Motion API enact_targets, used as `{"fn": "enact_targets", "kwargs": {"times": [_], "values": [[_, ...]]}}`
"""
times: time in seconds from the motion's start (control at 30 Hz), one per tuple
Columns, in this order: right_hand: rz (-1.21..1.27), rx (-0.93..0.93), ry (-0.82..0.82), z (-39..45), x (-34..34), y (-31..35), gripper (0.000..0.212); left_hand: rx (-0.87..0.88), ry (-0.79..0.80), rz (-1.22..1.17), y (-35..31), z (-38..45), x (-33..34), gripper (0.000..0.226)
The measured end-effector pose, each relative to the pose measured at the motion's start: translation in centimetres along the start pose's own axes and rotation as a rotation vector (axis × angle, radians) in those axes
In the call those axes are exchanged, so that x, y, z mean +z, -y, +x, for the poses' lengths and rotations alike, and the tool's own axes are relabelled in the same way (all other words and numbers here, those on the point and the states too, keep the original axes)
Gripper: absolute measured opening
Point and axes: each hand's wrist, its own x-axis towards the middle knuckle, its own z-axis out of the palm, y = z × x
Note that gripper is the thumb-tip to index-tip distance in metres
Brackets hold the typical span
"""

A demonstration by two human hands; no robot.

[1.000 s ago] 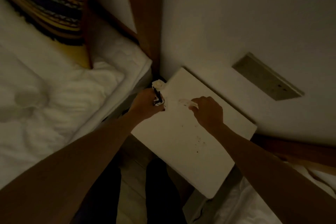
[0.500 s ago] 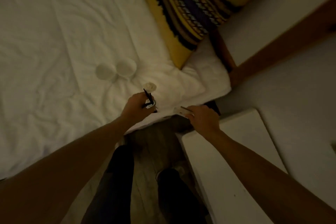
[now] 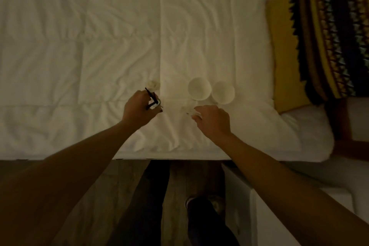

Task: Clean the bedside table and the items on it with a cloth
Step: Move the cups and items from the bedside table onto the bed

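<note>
Gripping a small jar with dark sticks [image 3: 152, 100], the left hand [image 3: 139, 109] hovers over the bed [image 3: 99, 46]; the right hand [image 3: 212, 121] pinches a small pale item [image 3: 187, 110], likely offloading both. Two white cups [image 3: 210, 91] already rest beyond, clearing the bedside table [image 3: 279, 221] at lower right; no cloth visible.

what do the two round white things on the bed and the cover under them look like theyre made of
The two round white cups: smooth, matte, thin-rimmed, so likely paper or plastic; dim light leaves it open, and ceramic is possible. The white bed cover: soft woven fabric, probably cotton, shown by its creases and stitched quilt lines.
</note>
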Motion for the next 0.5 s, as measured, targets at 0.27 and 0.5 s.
{"fn": "enact_targets", "kwargs": {"times": [0.27, 0.5], "values": [[-0.102, -0.089, 0.008, 9.0, 1.7, 6.7, 0.021, -0.015, 0.052, -0.048, 5.2, 5.8, -2.7, 0.03], [-0.27, -0.063, -0.004, 12.7, 2.9, 7.5, 0.022, 0.105, 0.083, -0.103, 4.4, 8.4, -1.5, 0.027]]}}
